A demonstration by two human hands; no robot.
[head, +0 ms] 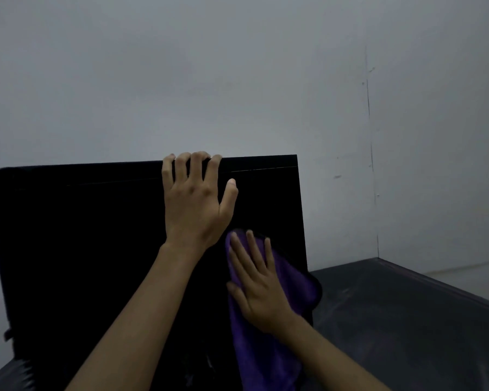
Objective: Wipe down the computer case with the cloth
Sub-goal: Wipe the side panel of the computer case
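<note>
A large black computer case (82, 235) stands upright on a dark table, its broad side panel facing me. My left hand (194, 204) lies on the upper part of that panel, with its fingers curled over the case's top edge. A purple cloth (260, 354) hangs against the panel near the case's right edge. My right hand (256, 283) presses the cloth flat against the panel with straight, spread fingers. The cloth's lower part drapes down below my right wrist.
The dark table (393, 320) stretches to the right of the case, its edge running towards the lower right. A plain grey wall (237, 80) stands close behind, with a corner seam at the right.
</note>
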